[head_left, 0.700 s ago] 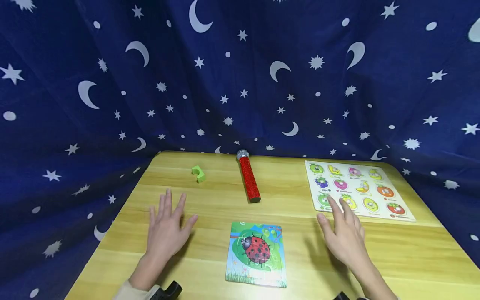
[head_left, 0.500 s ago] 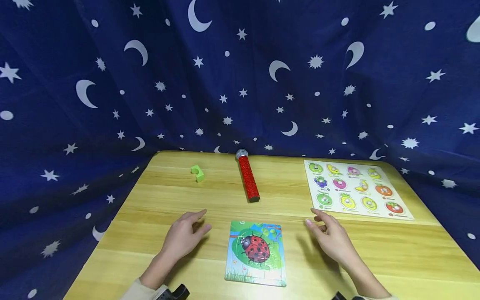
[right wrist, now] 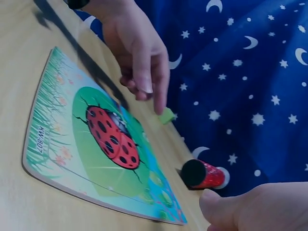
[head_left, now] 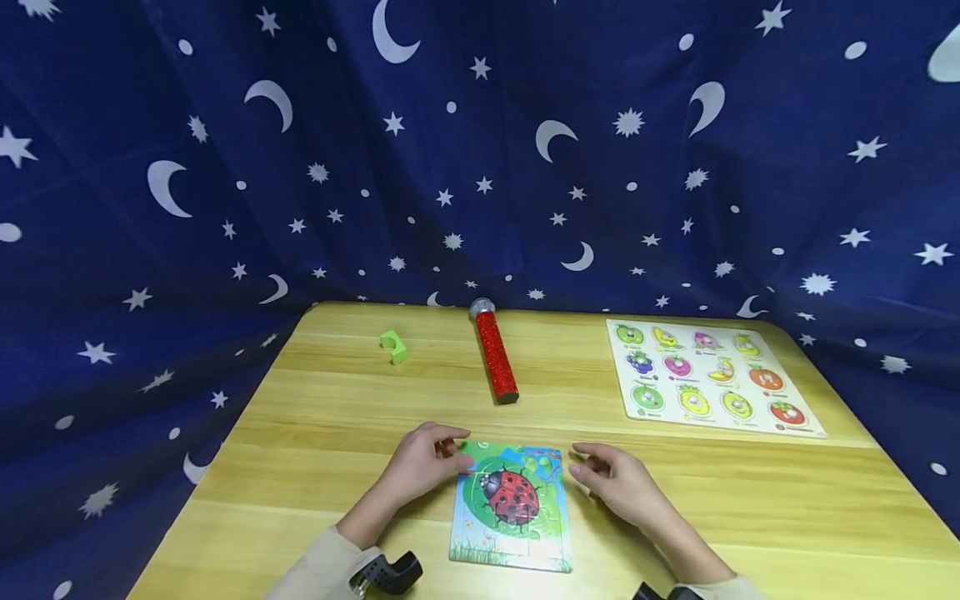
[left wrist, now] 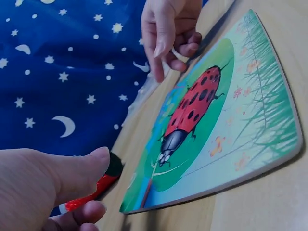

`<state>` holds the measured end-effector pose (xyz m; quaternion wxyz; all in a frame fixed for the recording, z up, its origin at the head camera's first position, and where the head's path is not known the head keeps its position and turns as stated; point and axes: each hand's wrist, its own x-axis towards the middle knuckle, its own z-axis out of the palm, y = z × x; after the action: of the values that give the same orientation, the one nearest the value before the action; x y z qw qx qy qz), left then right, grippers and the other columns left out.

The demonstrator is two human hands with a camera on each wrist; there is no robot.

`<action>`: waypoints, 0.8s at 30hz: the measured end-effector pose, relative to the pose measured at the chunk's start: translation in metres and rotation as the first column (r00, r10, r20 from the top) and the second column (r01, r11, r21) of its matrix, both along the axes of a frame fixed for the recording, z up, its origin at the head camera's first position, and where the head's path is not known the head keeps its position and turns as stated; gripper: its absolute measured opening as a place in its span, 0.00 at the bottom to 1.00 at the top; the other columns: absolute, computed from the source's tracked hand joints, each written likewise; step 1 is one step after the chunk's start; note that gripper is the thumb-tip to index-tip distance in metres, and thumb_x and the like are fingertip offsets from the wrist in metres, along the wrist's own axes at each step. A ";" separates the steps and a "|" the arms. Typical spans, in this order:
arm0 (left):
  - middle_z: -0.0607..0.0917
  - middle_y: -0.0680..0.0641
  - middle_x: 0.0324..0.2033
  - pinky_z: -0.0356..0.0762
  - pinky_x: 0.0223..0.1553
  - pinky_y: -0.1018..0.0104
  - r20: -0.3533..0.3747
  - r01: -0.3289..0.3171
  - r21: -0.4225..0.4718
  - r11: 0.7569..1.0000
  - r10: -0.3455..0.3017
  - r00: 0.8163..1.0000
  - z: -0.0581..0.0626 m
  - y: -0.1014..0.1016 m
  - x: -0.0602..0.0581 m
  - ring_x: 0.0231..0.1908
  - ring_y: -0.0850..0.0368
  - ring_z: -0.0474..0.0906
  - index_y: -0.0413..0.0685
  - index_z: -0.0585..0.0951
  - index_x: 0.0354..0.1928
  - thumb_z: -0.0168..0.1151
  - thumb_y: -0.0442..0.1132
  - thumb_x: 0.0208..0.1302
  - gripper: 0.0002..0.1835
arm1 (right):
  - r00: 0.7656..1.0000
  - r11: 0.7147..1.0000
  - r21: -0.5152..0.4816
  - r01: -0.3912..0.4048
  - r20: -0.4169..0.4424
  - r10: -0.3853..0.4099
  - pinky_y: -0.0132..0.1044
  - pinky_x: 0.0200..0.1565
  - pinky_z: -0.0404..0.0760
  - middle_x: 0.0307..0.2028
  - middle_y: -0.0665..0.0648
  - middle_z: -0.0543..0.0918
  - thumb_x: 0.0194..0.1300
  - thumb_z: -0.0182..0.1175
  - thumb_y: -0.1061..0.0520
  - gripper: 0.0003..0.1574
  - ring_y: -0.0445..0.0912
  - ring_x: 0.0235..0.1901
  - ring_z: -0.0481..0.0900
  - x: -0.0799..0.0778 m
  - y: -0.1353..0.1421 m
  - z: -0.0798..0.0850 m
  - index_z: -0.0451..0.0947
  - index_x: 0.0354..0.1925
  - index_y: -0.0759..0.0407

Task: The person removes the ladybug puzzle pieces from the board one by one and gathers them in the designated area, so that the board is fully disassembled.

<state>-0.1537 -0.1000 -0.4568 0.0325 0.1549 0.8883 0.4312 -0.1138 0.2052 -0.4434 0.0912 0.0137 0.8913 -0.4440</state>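
Observation:
A square jigsaw puzzle [head_left: 512,533] with a red ladybug on a green leaf lies flat on the table near its front. My left hand [head_left: 418,463] hovers at the puzzle's upper left corner, thumb overlapping the edge in the head view. On the other side, my right hand [head_left: 621,483] hangs just beyond the upper right edge. Both hands have loosely bent fingers with nothing between them. In the left wrist view, a gap shows between the left thumb [left wrist: 82,173] and the puzzle's corner. The right wrist view has the right thumb [right wrist: 216,207] beside the puzzle's edge.
A red glittery toy microphone [head_left: 495,357] lies behind the puzzle on the wooden table [head_left: 300,450]. Farther left is a green notched block [head_left: 396,347]. A white fruit peg board [head_left: 716,396] lies at the back right. A blue star-patterned curtain [head_left: 435,125] hangs behind.
Both hands have moved inward toward the ladybug puzzle, the left rightward and the right leftward. Their spread fingers have bent loosely. The puzzle and other things have stayed in place.

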 end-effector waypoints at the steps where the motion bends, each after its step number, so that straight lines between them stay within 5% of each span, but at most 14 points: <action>1: 0.80 0.53 0.31 0.70 0.31 0.73 0.004 0.012 -0.004 1.000 -0.012 1.000 -0.001 0.002 -0.002 0.29 0.63 0.71 0.47 0.86 0.50 0.74 0.45 0.55 0.21 | 1.000 1.000 0.009 -0.004 -0.012 0.004 0.29 0.31 0.72 0.34 0.52 0.81 0.64 0.65 0.54 0.28 0.39 0.28 0.74 -0.001 -0.002 -0.001 0.76 0.60 0.63; 11: 0.79 0.53 0.37 0.65 0.37 0.69 -0.054 0.103 -0.218 0.970 -0.118 0.992 -0.011 0.009 -0.001 0.36 0.63 0.67 0.52 0.86 0.51 0.76 0.54 0.49 0.26 | 0.991 0.994 0.102 -0.025 -0.130 0.039 0.29 0.30 0.67 0.28 0.50 0.75 0.54 0.74 0.54 0.25 0.39 0.27 0.68 -0.007 -0.019 -0.004 0.84 0.51 0.57; 17: 0.73 0.54 0.36 0.60 0.37 0.68 -0.116 0.132 -0.282 0.950 -0.171 0.979 -0.008 0.017 0.004 0.37 0.61 0.63 0.58 0.84 0.54 0.77 0.59 0.45 0.32 | 0.984 0.984 0.177 -0.024 -0.171 0.054 0.29 0.33 0.68 0.29 0.50 0.76 0.49 0.77 0.54 0.22 0.39 0.30 0.69 -0.008 -0.022 -0.006 0.86 0.44 0.54; 24: 0.67 0.58 0.36 0.58 0.37 0.71 -0.092 0.233 -0.331 0.914 -0.277 0.957 -0.010 0.020 0.004 0.36 0.63 0.58 0.64 0.83 0.56 0.76 0.62 0.45 0.33 | 0.985 0.978 0.209 -0.015 -0.166 0.050 0.30 0.34 0.67 0.29 0.50 0.75 0.47 0.77 0.55 0.21 0.40 0.31 0.68 -0.005 -0.024 -0.005 0.86 0.42 0.54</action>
<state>-0.1499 -0.0804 -0.4668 0.0522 0.2915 0.9180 0.2636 -0.1186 0.1811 -0.4486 0.0198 -0.0296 0.9373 -0.3467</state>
